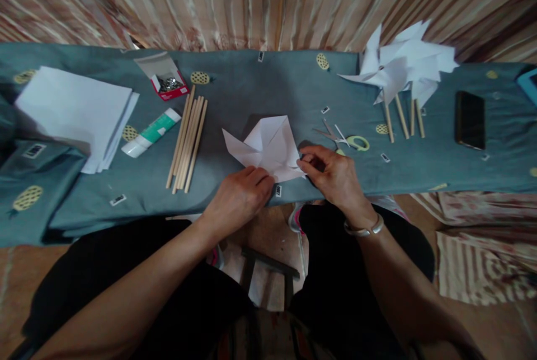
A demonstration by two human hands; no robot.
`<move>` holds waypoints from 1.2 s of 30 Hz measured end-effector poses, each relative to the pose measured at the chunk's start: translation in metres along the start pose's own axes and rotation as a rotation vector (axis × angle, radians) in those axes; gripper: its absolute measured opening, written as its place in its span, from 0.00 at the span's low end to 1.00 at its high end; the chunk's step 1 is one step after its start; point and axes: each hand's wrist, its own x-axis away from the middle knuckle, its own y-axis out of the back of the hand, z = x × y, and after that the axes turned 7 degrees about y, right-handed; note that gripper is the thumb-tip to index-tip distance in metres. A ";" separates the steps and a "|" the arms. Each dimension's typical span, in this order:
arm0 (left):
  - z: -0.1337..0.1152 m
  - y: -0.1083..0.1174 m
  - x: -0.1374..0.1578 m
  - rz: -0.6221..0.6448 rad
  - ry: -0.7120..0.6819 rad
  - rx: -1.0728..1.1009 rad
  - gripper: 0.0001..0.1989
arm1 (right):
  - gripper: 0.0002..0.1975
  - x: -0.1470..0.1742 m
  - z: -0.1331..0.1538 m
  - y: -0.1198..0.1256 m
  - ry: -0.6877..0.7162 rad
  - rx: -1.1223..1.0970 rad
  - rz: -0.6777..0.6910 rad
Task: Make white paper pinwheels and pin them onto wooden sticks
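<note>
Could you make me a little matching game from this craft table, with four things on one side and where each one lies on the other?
Things:
1. glue tube
2. scissors
3. phone
4. folded white paper

Places:
A. far right on the cloth, beyond the finished pinwheels
B. just past the right hand, handles to the right
C. under the fingertips of both hands, the left hand at its near edge
D. between the paper stack and the wooden sticks

Pairs: 1-D, 2-B, 3-A, 4-C
</note>
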 end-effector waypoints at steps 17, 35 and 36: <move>0.003 0.005 0.010 -0.059 -0.021 0.113 0.06 | 0.04 0.000 0.006 0.003 0.054 -0.530 0.160; 0.000 0.001 0.015 -0.126 0.021 0.158 0.11 | 0.04 -0.011 0.022 -0.031 0.160 -0.200 -0.008; 0.000 0.001 0.015 -0.115 0.014 0.152 0.11 | 0.05 -0.012 0.023 -0.032 0.163 -0.193 -0.008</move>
